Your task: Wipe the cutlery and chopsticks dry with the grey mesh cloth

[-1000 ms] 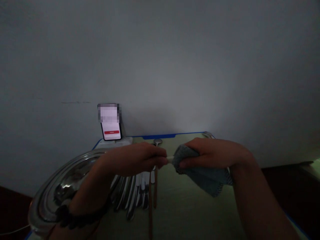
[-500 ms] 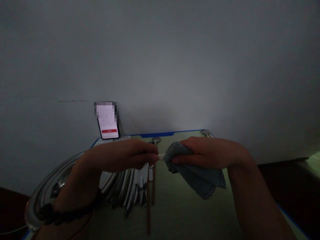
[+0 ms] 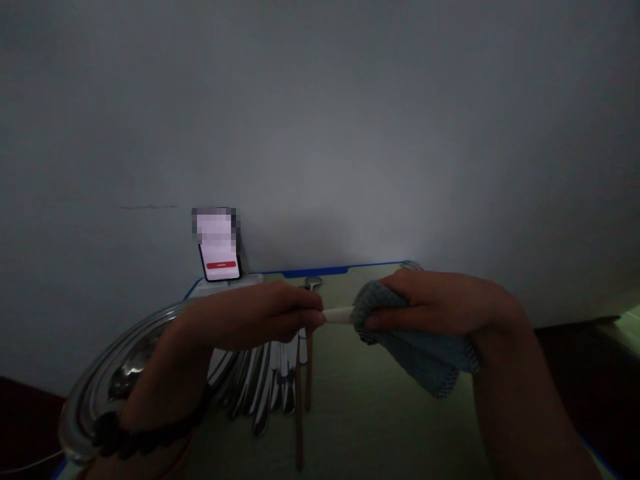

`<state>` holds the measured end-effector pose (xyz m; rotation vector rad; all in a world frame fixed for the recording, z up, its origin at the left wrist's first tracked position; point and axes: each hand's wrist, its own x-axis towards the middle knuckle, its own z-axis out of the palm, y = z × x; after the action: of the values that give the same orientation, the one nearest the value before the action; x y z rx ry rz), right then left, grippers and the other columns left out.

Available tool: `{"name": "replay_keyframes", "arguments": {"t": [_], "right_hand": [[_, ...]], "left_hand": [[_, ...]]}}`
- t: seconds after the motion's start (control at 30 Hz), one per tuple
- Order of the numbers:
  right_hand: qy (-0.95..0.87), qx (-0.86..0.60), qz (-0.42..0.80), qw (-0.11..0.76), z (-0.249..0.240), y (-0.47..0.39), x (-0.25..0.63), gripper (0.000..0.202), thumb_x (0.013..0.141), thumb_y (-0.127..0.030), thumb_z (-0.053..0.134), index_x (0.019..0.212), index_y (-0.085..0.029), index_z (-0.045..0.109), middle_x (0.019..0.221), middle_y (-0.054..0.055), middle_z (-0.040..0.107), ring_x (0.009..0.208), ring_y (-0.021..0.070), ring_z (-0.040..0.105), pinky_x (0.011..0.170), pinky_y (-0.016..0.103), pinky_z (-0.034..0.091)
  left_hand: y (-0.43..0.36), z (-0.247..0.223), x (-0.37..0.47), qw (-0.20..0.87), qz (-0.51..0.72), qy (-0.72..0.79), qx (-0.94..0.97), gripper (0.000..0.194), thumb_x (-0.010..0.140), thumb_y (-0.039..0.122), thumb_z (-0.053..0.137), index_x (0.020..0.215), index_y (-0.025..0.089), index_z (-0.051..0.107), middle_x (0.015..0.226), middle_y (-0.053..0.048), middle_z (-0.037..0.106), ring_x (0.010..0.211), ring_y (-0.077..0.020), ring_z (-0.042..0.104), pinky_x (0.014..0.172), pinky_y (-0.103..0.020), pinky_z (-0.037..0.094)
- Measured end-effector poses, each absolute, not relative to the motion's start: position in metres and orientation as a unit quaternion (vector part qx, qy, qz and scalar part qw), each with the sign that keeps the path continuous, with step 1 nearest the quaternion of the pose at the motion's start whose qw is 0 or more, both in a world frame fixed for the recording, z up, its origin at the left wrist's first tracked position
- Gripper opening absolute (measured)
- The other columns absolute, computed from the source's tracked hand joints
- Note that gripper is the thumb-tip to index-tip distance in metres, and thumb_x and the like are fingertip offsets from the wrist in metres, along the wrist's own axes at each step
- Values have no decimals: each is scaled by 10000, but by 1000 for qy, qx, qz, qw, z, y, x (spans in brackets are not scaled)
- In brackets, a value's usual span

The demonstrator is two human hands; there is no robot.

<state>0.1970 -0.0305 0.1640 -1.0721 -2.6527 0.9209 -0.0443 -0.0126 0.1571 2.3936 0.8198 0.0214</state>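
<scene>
Above the table, my left hand (image 3: 275, 313) is closed, its fingertips pinching one end of a pale, slender utensil (image 3: 338, 315). My right hand (image 3: 435, 303) is closed on a grey-blue cloth (image 3: 423, 363), which wraps the utensil's other end and hides it. What kind of utensil it is cannot be made out. Below the left hand lie several metal knives (image 3: 263, 400) side by side. Beside them are long brown sticks like chopsticks (image 3: 299, 427), and a metal spoon (image 3: 313, 283) lies just behind the left fingertips.
A large shiny metal basin (image 3: 90, 393) stands at the left, partly behind my left forearm. A phone (image 3: 221, 257) leans upright against the grey wall (image 3: 350, 133). Forks (image 3: 411, 265) lie at the back right of the green table (image 3: 380, 427), which has a blue edge.
My right hand has moved to the right with the cloth, baring more of the pale utensil. My left hand keeps its pinch and has shifted slightly right.
</scene>
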Motion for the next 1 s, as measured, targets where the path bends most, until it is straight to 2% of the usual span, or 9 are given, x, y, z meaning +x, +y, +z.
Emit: {"name": "replay_keyframes", "arguments": {"t": [0.1, 0.27, 0.4, 0.5, 0.67, 0.87, 1.0], "right_hand": [[-887, -368, 274, 55, 164, -33, 189, 317, 837, -420, 468, 831, -156, 642, 740, 9, 655, 617, 107, 564, 565, 218, 403], [-900, -363, 237, 37, 162, -33, 176, 318, 839, -423, 453, 818, -162, 634, 729, 19, 652, 605, 113, 563, 532, 221, 379], [-899, -369, 236, 30, 162, -31, 184, 307, 845, -403, 448, 852, -160, 634, 773, 30, 662, 645, 123, 579, 561, 226, 396], [-888, -390, 240, 37, 163, -29, 192, 311, 844, -399, 446, 870, -155, 638, 785, 33, 666, 656, 127, 586, 576, 229, 406], [-890, -400, 217, 27, 159, -27, 188, 272, 826, -358, 459, 852, -162, 645, 783, 33, 668, 641, 128, 577, 561, 228, 394], [-900, -400, 170, 27, 148, -23, 175, 250, 825, -329, 447, 810, -169, 638, 765, 44, 666, 655, 135, 575, 565, 230, 372], [-897, -413, 140, 64, 143, -19, 172, 244, 825, -345, 455, 836, -180, 634, 816, 56, 675, 724, 162, 597, 618, 249, 385]], "left_hand": [[-13, 157, -40, 294, -2, 310, 904, 339, 923, 366, 318, 878, 163, 586, 652, 21, 509, 582, -109, 487, 531, -200, 372], [-18, 160, -25, 289, -15, 297, 910, 225, 892, 257, 397, 877, 147, 593, 679, 19, 553, 594, -99, 509, 536, -184, 389], [-19, 161, -27, 303, 9, 349, 887, 314, 912, 363, 349, 900, 151, 580, 620, 23, 564, 520, -97, 511, 487, -186, 398], [-18, 161, -37, 304, 23, 398, 865, 373, 919, 401, 316, 821, 157, 581, 591, 24, 591, 471, -85, 525, 468, -178, 402], [-19, 162, -34, 247, 17, 363, 898, 347, 918, 323, 338, 707, 159, 559, 587, 32, 589, 498, -73, 534, 492, -164, 389], [-24, 158, -18, 182, -4, 347, 920, 251, 886, 218, 353, 779, 152, 571, 611, 25, 581, 510, -79, 518, 485, -177, 355], [-18, 149, -14, 168, 14, 366, 915, 221, 865, 178, 361, 823, 151, 577, 643, 16, 596, 537, -94, 533, 509, -192, 363]]}}
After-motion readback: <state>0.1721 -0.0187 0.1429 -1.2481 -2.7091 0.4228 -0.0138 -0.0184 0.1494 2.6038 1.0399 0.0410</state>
